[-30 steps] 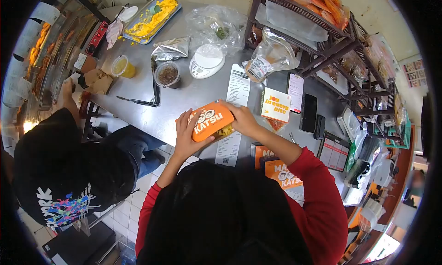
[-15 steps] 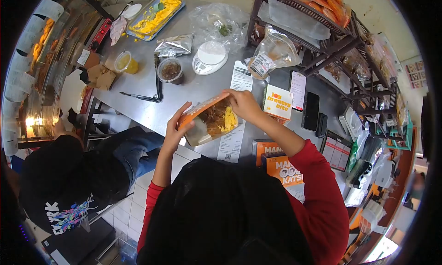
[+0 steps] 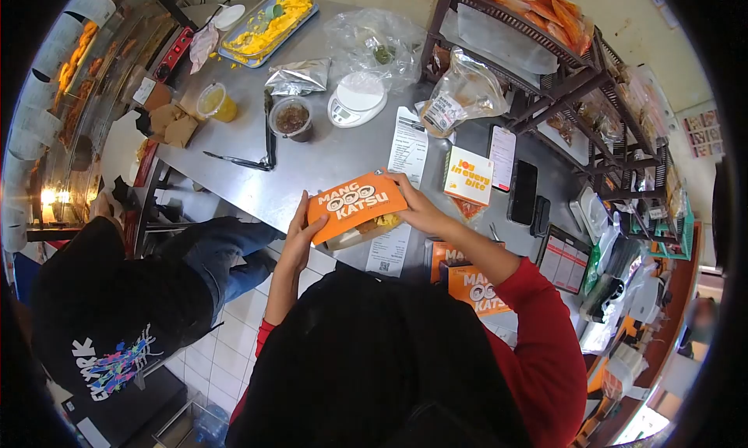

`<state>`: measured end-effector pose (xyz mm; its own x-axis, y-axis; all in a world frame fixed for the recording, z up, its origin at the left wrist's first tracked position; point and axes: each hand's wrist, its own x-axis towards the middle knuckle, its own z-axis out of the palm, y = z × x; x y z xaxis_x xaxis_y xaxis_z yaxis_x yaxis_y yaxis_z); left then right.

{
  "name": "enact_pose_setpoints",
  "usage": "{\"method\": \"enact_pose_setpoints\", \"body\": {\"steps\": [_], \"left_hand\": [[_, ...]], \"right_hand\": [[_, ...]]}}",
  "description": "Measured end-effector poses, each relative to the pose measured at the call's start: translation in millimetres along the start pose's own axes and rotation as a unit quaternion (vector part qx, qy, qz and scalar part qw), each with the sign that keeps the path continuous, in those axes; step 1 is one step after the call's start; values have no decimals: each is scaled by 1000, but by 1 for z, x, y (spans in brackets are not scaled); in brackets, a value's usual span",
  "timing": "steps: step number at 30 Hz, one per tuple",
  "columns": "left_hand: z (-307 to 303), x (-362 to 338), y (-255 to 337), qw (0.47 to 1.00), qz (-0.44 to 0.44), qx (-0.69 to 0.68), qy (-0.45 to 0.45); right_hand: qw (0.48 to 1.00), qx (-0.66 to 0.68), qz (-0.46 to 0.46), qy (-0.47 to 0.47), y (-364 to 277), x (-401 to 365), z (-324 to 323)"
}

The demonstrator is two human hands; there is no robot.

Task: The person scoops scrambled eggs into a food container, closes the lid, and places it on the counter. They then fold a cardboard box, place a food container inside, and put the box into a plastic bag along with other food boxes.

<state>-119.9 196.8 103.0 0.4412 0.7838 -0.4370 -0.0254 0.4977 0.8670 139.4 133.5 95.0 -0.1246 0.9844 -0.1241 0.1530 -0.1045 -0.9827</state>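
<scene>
Box of orange printed cardboard (image 3: 353, 212), with the words "MANG KATSU", is between our two hands, above the near edge of the grey metal tabletop (image 3: 234, 164). We cannot tell if it touches this surface. Its lid is not fully closed, and at the near right side we see yellow food (image 3: 385, 221) inside.

Counting from the box, our left hand (image 3: 298, 234) grasps its side at eight o'clock, and our right hand (image 3: 415, 206) grasps it at three o'clock. A long white paper receipt (image 3: 409, 144) extends toward one o'clock, partly hidden by the box. At twelve o'clock stands a round white scale (image 3: 358, 105); at eleven, a clear plastic cup with brown contents (image 3: 291, 119). Other orange printed boxes (image 3: 474, 290) lie at four o'clock. At eight o'clock, well apart, is another person in a black shirt (image 3: 117, 308).
</scene>
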Motion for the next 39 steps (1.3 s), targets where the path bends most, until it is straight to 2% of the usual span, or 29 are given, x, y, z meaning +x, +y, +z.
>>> {"method": "enact_pose_setpoints", "body": {"steps": [1, 4, 6, 7, 9, 11, 12, 15, 16, 19, 21, 23, 24, 25, 26, 27, 28, 29, 30, 31, 32, 33, 35, 37, 38, 39], "left_hand": [[-1, 1, -1, 1000, 5, -14, -14], [6, 3, -6, 998, 49, 41, -4], [7, 4, -21, 988, 80, 128, -16], [6, 7, -28, 980, 97, 172, -24], [-6, 6, -32, 981, 119, 134, -78], [-16, -1, -33, 969, 169, 108, -143], [-17, -2, -33, 945, 228, 151, -181], [-2, 4, -77, 979, 130, 154, 37], [-11, 16, -88, 960, 120, 242, 70], [8, 12, -57, 920, 93, 335, 180], [9, 18, -48, 901, 149, 356, 199], [33, 4, -3, 892, 189, 361, 197], [36, 4, 16, 883, 218, 378, 172], [49, -3, 38, 897, 219, 342, 175], [42, 5, 43, 875, 272, 370, 155], [72, -13, 72, 884, 333, 308, 115], [90, -25, 90, 887, 335, 308, 84], [105, -36, 102, 890, 325, 315, 59], [118, -48, 107, 888, 334, 315, 11], [131, -59, 105, 888, 331, 316, -34], [144, -70, 104, 887, 327, 316, -80], [156, -81, 98, 887, 310, 319, -123], [179, -95, 82, 902, 201, 341, -172], [184, -82, 38, 915, 121, 315, -223], [190, -79, 23, 876, 151, 398, -226], [189, -80, 6, 874, 168, 401, -218]], "right_hand": [[998, 40, 3, -40, -6, -3, -6], [958, 279, 34, -65, 26, 5, -23], [998, 8, 48, -34, 26, -1, -20], [990, -129, 51, -15, 12, -1, -21], [959, -266, 74, -59, -28, -6, -40], [957, -272, -97, -21, -32, -21, -50], [964, -262, -38, 21, -20, -26, -49], [966, -211, 104, 108, 6, -26, -30], [967, -200, 48, 150, 25, -18, -21], [941, -311, 78, 106, 38, -1, -23], [933, -335, 61, 120, 29, 5, -30], [933, -326, 35, 148, 7, 0, -41], [937, -307, 13, 168, -12, -7, -49], [929, -305, 6, 211, -30, -16, -56], [911, -332, -38, 240, -48, -30, -67], [918, -292, -63, 260, -71, -50, -76], [910, -308, -12, 277, -114, -81, -78], [884, -333, -88, 316, -122, -105, -83], [874, -353, -52, 329, -139, -136, -85], [838, -408, -74, 355, -163, -167, -82], [829, -411, -58, 376, -172, -193, -78], [823, -403, -24, 399, -167, -219, -73], [814, -387, 41, 430, -143, -256, -65], [813, -375, 106, 433, -102, -283, -56], [813, -382, 112, 425, -77, -290, -52], [815, -390, 113, 413, -50, -294, -49]]}}
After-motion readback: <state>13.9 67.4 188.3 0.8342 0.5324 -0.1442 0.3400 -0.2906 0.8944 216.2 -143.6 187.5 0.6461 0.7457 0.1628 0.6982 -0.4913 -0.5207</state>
